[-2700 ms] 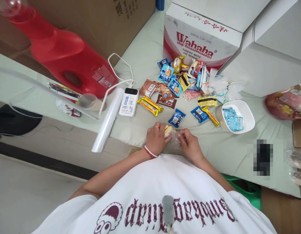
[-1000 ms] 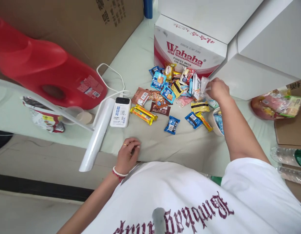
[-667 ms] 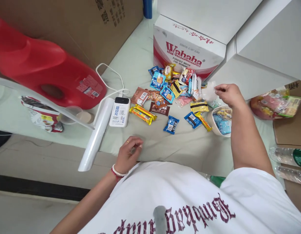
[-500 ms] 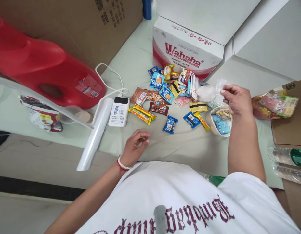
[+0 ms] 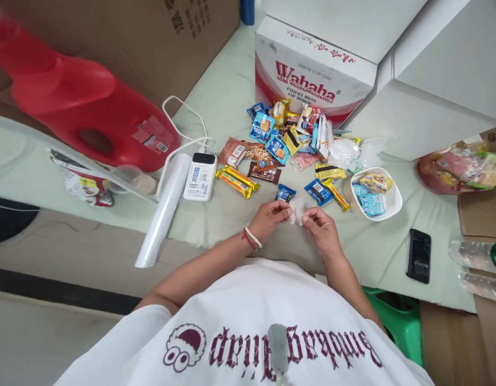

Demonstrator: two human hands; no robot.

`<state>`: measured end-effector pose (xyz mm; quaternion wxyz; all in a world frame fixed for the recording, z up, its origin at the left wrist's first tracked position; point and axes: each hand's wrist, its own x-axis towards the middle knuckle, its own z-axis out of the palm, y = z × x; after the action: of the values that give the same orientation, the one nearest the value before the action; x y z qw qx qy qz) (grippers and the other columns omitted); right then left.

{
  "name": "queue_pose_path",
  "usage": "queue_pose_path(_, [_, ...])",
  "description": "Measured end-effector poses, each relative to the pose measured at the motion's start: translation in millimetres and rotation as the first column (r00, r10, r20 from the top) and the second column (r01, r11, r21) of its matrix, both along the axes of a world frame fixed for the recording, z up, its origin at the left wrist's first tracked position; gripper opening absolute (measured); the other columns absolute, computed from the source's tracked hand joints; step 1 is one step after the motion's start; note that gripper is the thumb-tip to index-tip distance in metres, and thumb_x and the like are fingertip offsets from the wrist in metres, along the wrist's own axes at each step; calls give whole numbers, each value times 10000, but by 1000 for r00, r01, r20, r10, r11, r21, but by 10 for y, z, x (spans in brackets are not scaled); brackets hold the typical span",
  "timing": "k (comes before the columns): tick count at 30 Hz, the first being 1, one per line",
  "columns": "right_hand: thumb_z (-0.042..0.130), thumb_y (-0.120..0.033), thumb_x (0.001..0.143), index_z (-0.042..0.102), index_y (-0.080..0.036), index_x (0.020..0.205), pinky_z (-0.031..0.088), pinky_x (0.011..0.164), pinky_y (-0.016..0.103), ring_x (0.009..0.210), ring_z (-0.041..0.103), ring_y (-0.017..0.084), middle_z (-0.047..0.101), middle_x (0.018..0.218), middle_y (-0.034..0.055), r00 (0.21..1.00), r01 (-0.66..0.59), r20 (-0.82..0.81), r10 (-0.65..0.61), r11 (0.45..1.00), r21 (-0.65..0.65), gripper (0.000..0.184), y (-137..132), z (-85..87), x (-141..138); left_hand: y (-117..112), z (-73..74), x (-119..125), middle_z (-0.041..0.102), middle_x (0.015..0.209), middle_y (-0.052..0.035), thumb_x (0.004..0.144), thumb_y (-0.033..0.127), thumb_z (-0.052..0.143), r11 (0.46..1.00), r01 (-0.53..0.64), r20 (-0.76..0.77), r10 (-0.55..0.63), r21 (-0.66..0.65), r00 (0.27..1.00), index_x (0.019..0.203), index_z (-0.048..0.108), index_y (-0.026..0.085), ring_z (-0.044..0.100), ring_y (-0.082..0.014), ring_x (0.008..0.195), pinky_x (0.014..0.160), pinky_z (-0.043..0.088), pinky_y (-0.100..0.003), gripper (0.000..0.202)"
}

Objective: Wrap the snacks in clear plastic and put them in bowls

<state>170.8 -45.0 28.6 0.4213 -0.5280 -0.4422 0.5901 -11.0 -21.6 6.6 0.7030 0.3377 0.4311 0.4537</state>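
Between my two hands is a small crumpled clear plastic bag (image 5: 297,212). My left hand (image 5: 269,219), with a beaded bracelet at the wrist, pinches one side of it. The thumb and fingers of my right hand (image 5: 321,229) pinch the other side. Just beyond the bag lies a blue snack packet (image 5: 285,193), partly hidden by my left hand and the bag. A heap of wrapped snacks (image 5: 278,145) spreads over the cloth farther back, with more clear plastic bags (image 5: 344,153) at its right. To the right of my hands stands a white tub (image 5: 396,199) holding several snack packets.
A white power bank (image 5: 200,185) with a cable and a roll of clear plastic (image 5: 163,214) lie to the left, near a big red jug (image 5: 99,118). A Wahaha carton (image 5: 312,69) stands behind the snacks. A black phone (image 5: 419,256) lies at right.
My right hand has come left and toward me from beyond the tub, bringing a clear plastic bag. My left hand has moved right and up to meet it, and now grips the bag too.
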Motion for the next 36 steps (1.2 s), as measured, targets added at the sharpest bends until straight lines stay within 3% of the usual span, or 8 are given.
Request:
queue_pose_path(3, [786, -576, 821, 639, -237, 882, 351, 551, 245, 597, 418, 112, 513, 717, -36, 995, 20, -93, -26, 998, -63, 374, 18, -5, 21, -106, 11, -82, 581, 662, 27, 764, 566, 790, 999, 12, -79, -9, 40, 997, 758, 650, 167, 499, -109, 646, 660, 422, -260, 422])
queue_pose_path(8, [800, -487, 829, 705, -238, 924, 404, 603, 264, 665, 477, 131, 599, 791, -5, 991, -130, 20, 130, 991, -12, 282, 129, -10, -111, -195, 101, -263, 546, 686, 29, 842, 569, 696, 991, 76, -236, -47, 113, 971, 799, 623, 183, 480, -127, 670, 678, 422, -269, 395])
queue_pose_path(14, [862, -477, 750, 656, -233, 835, 325, 487, 223, 562, 373, 88, 508, 713, -37, 993, 23, -115, -34, 995, -94, 330, 247, 69, 30, -204, 55, -687, 474, 680, 50, 862, 559, 664, 996, -23, -318, 50, 89, 947, 827, 576, 194, 393, -115, 637, 622, 357, -252, 377])
queue_pose_path(20, [827, -551, 787, 702, -242, 1006, 361, 481, 224, 614, 467, 102, 665, 899, 16, 967, -239, -120, 225, 964, -114, 399, 123, 96, -277, -228, 175, -670, 520, 747, 21, 900, 515, 646, 973, 96, -404, -3, 211, 915, 827, 600, 188, 449, -127, 683, 657, 381, -260, 338])
queue_pose_path(25, [797, -551, 809, 667, -221, 840, 295, 475, 240, 515, 359, 86, 577, 699, -24, 985, -167, -64, 161, 979, -120, 356, 145, 76, -345, -187, 165, -748, 492, 695, 38, 891, 514, 656, 985, -15, -380, 80, 171, 922, 823, 578, 197, 425, -123, 653, 649, 370, -261, 334])
queue_pose_path(28, [826, -520, 787, 681, -235, 903, 374, 545, 244, 632, 460, 118, 618, 811, 0, 983, -183, -10, 182, 982, -54, 340, 155, 103, -315, -177, 147, -791, 483, 674, 44, 870, 517, 676, 987, -63, -369, 114, 148, 922, 811, 568, 200, 419, -121, 645, 643, 370, -259, 340])
queue_pose_path(31, [862, -479, 747, 704, -256, 997, 439, 641, 268, 769, 525, 157, 656, 942, 22, 964, -263, 33, 262, 965, 5, 370, 142, 98, -401, -187, 158, -755, 494, 680, 39, 861, 532, 680, 992, -7, -338, 51, 128, 940, 812, 573, 200, 424, -123, 646, 635, 380, -259, 352])
queue_pose_path(36, [799, -530, 795, 690, -233, 851, 323, 541, 256, 585, 386, 116, 571, 718, -13, 990, -142, -25, 140, 986, -87, 321, 184, 14, -370, -180, 109, -868, 480, 668, 43, 837, 515, 695, 987, -123, -289, 148, 104, 946, 774, 573, 199, 400, -117, 633, 614, 358, -255, 345])
